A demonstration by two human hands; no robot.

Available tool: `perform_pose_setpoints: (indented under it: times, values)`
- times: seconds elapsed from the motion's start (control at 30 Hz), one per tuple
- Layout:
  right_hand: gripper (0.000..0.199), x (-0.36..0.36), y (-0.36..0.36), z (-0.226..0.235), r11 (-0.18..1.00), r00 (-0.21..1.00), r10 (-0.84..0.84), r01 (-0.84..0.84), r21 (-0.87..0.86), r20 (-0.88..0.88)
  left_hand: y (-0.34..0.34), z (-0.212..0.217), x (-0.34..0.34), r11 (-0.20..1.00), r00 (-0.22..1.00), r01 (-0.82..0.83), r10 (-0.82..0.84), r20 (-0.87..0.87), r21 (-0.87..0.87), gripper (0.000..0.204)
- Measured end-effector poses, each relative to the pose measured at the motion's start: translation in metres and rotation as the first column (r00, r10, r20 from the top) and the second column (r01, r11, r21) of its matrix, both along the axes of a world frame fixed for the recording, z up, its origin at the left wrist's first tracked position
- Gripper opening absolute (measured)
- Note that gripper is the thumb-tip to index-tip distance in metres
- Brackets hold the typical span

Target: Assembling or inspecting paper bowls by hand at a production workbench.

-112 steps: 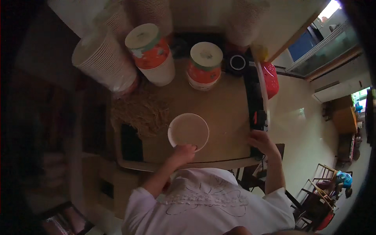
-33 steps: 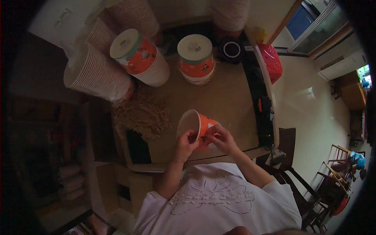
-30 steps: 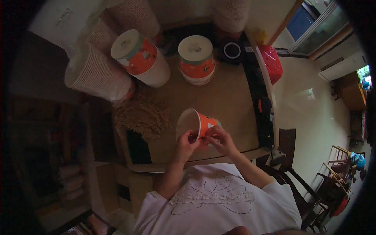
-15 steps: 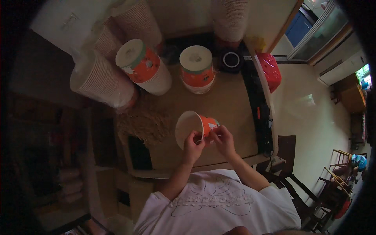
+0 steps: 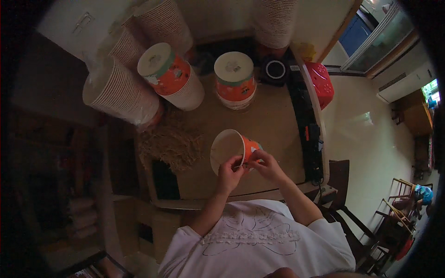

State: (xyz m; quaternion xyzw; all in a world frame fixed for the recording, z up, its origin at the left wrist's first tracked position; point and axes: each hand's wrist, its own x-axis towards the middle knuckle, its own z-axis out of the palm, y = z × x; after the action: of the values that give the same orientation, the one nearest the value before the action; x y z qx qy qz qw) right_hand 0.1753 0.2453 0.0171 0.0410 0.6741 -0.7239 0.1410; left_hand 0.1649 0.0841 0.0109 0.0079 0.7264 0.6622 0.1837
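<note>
An orange and white paper bucket (image 5: 230, 149) is tilted on its side above the brown table (image 5: 273, 125), its open mouth facing left. My left hand (image 5: 230, 170) grips its lower rim. My right hand (image 5: 263, 163) holds the orange wall near its base. Both hands are close together, just in front of my chest.
Two upside-down stacks of orange buckets (image 5: 172, 76) (image 5: 234, 78) stand at the back of the table. Tall sleeves of nested paper cups (image 5: 121, 96) lean at the back left. A pile of straw-like shreds (image 5: 170, 146) lies left. A black strip (image 5: 309, 125) runs along the right edge, with a red basket (image 5: 321, 83) beyond it.
Earlier the bucket lay mouth-up on the table with only my left hand at it. Both hands have since lifted and tilted it; over the last second it has hardly moved.
</note>
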Motion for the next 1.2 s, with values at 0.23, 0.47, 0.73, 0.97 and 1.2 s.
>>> perform_pose_setpoints:
  times: [0.23, 0.47, 0.73, 0.97, 1.2]
  values:
    - [0.007, -0.002, 0.001, 0.001, 0.998, 0.999, 0.046, -0.047, 0.041, 0.014, 0.002, 0.003, 0.003, 1.000, 0.999, -0.019, 0.020, -0.031, 0.018, 0.025]
    - [0.006, -0.003, 0.001, 0.001, 0.999, 0.999, 0.043, -0.043, 0.012, 0.033, 0.004, 0.002, 0.003, 1.000, 0.999, -0.007, 0.007, -0.034, -0.007, 0.024]
    - [0.011, -0.005, 0.013, -0.007, 0.983, 0.993, 0.110, -0.113, 0.141, 0.031, 0.010, 0.006, -0.002, 0.997, 0.997, 0.057, -0.058, 0.040, 0.046, 0.021]
    - [0.015, -0.008, 0.038, -0.019, 0.909, 0.978, 0.210, -0.192, 0.370, -0.010, 0.031, -0.016, -0.009, 0.969, 0.919, 0.098, -0.176, -0.352, -0.227, 0.013]
    - [0.016, -0.007, 0.054, -0.038, 0.893, 0.952, 0.306, -0.284, 0.349, -0.010, 0.039, -0.021, -0.007, 0.936, 0.897, 0.075, -0.213, -0.388, -0.343, 0.008]
